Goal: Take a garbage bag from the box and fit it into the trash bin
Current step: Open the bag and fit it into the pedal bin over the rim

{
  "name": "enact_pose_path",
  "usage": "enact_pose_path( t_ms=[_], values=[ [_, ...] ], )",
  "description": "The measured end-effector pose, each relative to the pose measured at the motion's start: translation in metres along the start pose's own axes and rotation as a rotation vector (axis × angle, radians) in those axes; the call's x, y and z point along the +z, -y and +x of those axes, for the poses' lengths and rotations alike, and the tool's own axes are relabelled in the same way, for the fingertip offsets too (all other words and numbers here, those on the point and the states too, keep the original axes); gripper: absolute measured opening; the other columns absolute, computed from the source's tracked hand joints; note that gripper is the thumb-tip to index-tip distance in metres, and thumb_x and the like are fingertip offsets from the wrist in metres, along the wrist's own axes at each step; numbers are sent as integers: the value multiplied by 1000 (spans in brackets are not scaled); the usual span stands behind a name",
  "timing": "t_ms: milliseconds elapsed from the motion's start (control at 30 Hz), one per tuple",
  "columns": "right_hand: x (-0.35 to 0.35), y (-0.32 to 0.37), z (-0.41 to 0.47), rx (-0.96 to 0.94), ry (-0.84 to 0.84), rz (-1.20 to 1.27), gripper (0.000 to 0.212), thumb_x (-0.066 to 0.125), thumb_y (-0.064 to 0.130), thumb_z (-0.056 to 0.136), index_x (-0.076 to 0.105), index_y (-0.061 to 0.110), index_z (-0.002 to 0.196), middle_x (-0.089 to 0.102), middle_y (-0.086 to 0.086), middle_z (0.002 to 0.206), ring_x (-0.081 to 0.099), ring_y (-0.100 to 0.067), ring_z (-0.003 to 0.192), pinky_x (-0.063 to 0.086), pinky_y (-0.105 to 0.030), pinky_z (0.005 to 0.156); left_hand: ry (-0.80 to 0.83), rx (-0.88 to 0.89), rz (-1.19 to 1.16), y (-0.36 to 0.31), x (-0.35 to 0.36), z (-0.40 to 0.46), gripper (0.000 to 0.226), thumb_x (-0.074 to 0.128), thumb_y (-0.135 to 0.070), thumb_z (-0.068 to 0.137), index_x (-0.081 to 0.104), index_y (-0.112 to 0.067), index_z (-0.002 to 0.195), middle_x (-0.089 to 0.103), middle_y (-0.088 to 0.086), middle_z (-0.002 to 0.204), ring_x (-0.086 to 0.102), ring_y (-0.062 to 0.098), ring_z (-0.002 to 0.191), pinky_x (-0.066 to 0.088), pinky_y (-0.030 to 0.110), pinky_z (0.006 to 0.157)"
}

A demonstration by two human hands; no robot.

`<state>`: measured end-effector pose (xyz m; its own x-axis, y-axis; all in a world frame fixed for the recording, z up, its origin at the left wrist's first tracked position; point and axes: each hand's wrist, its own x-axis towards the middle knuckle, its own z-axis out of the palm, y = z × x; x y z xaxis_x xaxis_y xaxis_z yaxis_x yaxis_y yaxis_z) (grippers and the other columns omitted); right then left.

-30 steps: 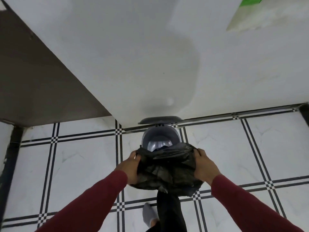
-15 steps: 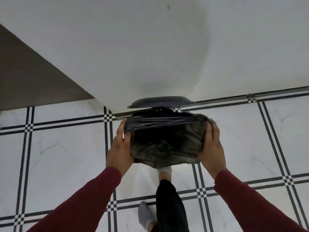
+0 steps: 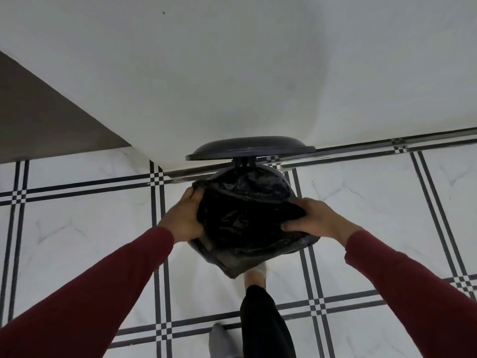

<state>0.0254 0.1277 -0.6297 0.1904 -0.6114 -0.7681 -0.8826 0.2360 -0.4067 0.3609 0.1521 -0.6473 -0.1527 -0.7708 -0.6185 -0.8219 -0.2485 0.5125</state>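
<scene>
While both hands grip the garbage bag, it apparently covers the trash bin.

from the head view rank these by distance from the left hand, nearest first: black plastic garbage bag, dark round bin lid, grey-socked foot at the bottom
1. Black plastic garbage bag: gripped by the left hand, on its right.
2. Dark round bin lid: raised open against the white wall, up and right of the hand.
3. Grey-socked foot: on the tiled floor, well below the hand.
</scene>
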Motion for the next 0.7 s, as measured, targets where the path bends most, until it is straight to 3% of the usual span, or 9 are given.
enact_pose_path(
  t_ms=[67, 133, 200, 267, 333, 400, 467, 633, 700],
  values=[
    [-3, 12, 10, -5, 18, -77, 73, 74, 35, 85, 45, 27, 152, 60, -8, 142, 56, -27, 131, 46, -30, 100, -103, -18, 35, -5, -2, 10, 103, 73, -5, 70, 26, -20, 160, 36, 6, 151, 58, 29, 124, 52, 33, 97],
    [-2, 20, 18, -52, -85, -93, 68, 68, 24, 88, 45, 32, 152, 57, -9, 148, 54, -29, 134, 44, -32, 108, -163, -11, 12, -10, -1, 17, 101, 71, -5, 69, 28, -20, 159, 37, 7, 150, 59, 30, 123, 52, 33, 97],
    [0, 15, 23, -108, -341, 38, 52, 63, 14, 89, 61, 37, 135, 67, -7, 130, 63, -30, 119, 48, -33, 100, -130, 26, -34, -18, 1, 19, 105, 68, -3, 70, 22, -25, 162, 33, 4, 155, 57, 28, 126, 52, 38, 102],
    [1, -2, 23, -62, -542, 138, 34, 63, 9, 87, 71, 37, 103, 69, -2, 107, 66, -27, 100, 51, -33, 86, -40, 35, -64, -25, 4, 21, 111, 66, -1, 73, 12, -32, 164, 27, 0, 159, 54, 26, 130, 50, 37, 106],
    [2, -20, 23, 90, -486, 185, 32, 63, 7, 85, 75, 36, 92, 72, -3, 107, 67, -26, 98, 53, -33, 87, 25, 40, -47, -29, 6, 25, 111, 66, 0, 76, 7, -33, 164, 24, 0, 164, 48, 25, 137, 45, 31, 108],
    [4, -34, 26, 261, -295, 156, 40, 55, 6, 89, 75, 29, 115, 71, -11, 124, 65, -31, 112, 52, -35, 98, 71, 28, -54, -30, 5, 31, 106, 65, 1, 79, 11, -32, 164, 29, 4, 165, 42, 25, 143, 38, 26, 108],
    [2, -38, 29, 310, -187, 155, 49, 47, 6, 92, 66, 22, 134, 65, -14, 134, 59, -34, 123, 47, -35, 104, 108, -21, -70, -28, 1, 37, 97, 59, 2, 83, 16, -31, 163, 38, 7, 161, 43, 26, 142, 36, 25, 107],
    [-20, -22, 52, 62, -285, -85, 65, 38, 51, 86, 47, 34, 148, 53, -8, 113, 59, -38, 114, 48, -39, 99, -14, -151, -280, -14, -12, 65, 79, 51, -3, 88, 37, -37, 157, 59, 10, 140, 61, 26, 116, 48, 31, 99],
    [-27, -24, 71, 41, -388, -59, 63, 43, 46, 90, 43, 34, 152, 52, -10, 119, 56, -38, 120, 45, -41, 104, -85, -172, -383, -17, -14, 76, 65, 47, 5, 93, 50, -31, 147, 66, 10, 117, 63, 27, 97, 51, 35, 90]
  ],
)
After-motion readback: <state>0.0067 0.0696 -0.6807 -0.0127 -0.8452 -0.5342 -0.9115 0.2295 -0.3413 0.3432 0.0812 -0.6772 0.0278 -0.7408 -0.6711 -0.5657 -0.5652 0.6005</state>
